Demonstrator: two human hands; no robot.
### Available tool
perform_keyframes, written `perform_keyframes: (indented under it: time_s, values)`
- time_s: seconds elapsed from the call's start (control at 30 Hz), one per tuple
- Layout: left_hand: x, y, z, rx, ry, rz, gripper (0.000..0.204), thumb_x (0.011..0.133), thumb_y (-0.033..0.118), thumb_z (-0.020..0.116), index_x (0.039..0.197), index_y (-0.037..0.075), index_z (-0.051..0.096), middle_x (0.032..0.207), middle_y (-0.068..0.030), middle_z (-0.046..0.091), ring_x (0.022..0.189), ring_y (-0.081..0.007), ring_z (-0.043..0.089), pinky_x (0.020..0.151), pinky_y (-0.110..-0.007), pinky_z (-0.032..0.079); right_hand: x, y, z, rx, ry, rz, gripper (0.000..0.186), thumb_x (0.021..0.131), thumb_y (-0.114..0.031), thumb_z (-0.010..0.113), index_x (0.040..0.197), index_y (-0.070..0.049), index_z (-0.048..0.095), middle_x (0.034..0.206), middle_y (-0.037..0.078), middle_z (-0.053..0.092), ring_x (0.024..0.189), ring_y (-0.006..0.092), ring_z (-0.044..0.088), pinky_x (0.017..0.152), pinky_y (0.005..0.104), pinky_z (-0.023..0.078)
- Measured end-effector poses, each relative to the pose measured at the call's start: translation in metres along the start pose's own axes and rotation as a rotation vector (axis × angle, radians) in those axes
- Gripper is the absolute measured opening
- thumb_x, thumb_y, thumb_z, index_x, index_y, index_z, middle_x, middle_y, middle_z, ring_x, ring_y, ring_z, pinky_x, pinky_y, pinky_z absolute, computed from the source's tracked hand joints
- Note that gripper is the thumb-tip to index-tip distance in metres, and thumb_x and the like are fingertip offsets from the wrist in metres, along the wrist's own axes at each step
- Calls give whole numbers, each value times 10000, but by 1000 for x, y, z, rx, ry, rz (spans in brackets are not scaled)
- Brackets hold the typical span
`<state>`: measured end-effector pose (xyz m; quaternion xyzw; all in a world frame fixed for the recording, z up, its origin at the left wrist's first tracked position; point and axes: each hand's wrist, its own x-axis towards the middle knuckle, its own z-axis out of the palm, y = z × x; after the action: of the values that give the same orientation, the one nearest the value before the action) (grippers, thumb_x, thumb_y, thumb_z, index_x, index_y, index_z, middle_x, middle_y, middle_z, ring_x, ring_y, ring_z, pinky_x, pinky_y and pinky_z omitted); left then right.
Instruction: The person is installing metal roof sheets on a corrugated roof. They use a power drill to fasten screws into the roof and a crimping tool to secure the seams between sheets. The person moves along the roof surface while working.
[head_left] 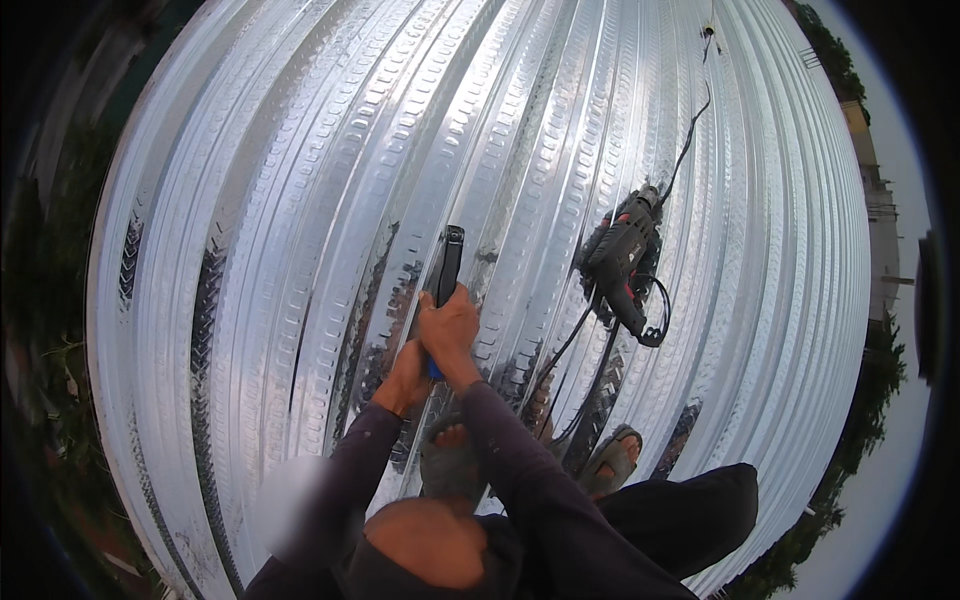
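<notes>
Both my hands are closed on a long black hand tool (450,255) with a blue lower part, held over the silver ribbed metal sheeting (310,230). My right hand (448,325) wraps round its middle. My left hand (405,372) is just below, at the blue end, its fingers partly hidden behind the tool and my right hand. A black power drill (628,262) with small red details lies on the sheeting to the right of my hands, with black cables running from it up and down the sheets.
My sandalled feet (615,460) rest on the ridges below the drill and hands, with my bent dark-clothed leg (690,515) at lower right. Trees (855,445) and buildings (880,240) show beyond the sheeting's right edge; dark greenery lies past the left edge.
</notes>
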<state>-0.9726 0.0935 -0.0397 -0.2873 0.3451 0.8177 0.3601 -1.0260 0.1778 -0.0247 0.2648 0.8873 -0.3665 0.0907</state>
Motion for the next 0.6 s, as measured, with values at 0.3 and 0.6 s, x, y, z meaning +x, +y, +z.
perform_keyframes:
  time_s: [0.3,0.6]
  values:
    - [20,-17,-37,-87,-134,-25,452,1107,396,374,1296,35,569,1166,-65,656,1012,-183,648,856,-338,542,8,-80,-85,-244,-242,23,531,851,-362,740,1093,102,645,982,300,705,943,458,707,857,516,551]
    - [-9,-14,-33,-9,-202,131,764,956,452,664,1511,11,380,1420,-119,535,1299,-208,526,1080,-376,430,-1,-22,-27,312,-342,134,839,777,-297,825,1373,157,449,1189,351,652,1116,456,664,988,465,512]
